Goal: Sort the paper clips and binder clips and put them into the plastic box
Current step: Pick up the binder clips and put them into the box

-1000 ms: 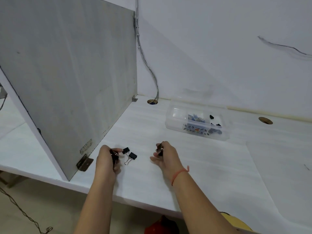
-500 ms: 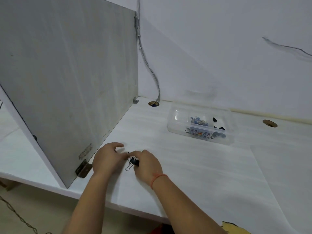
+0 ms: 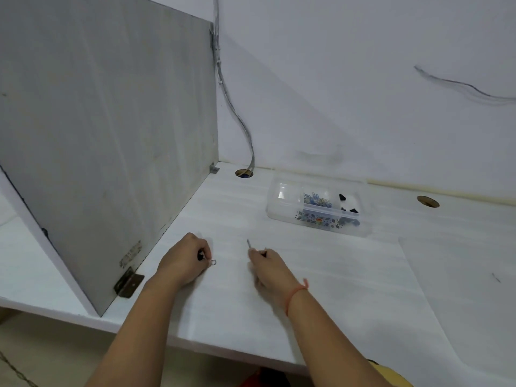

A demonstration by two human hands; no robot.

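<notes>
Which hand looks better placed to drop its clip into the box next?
Right, probably: the right hand lies nearer the box than the left hand and pinches a clip.

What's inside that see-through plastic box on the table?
In the plastic box, blue paper clips lie in the middle compartment and black binder clips in the right one. The patterned front wall hides what lies low behind it.

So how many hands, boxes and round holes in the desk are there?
Hands: 2, the left hand and the right hand
Box: 1
Holes: 2, one by the cable, one further right
Total: 5
</notes>
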